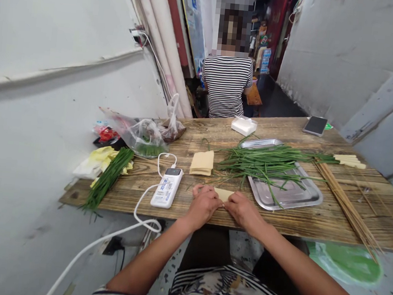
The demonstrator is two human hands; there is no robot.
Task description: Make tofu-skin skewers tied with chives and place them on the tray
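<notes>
Near the table's front edge, my left hand [206, 203] and my right hand [243, 211] are close together, fingers curled on a pale yellow tofu sheet [223, 194]. Both pinch its near edge; whether anything lies inside it is hidden by my fingers. Just beyond my left hand sits a stack of square tofu sheets [202, 163]. To the right, long green chives [268, 161] lie across a metal tray [289, 199]. Finished pale rolls [350, 161] with chives sticking out rest at the tray's far right.
Thin wooden skewers [346, 203] lie on the right, below a phone [315, 125]. A white power bank [167, 188] with cables stands left of my hands. More chives [110, 176] and plastic bags [145, 138] lie at the left. A small white box [243, 125] and a seated person [226, 83] are beyond.
</notes>
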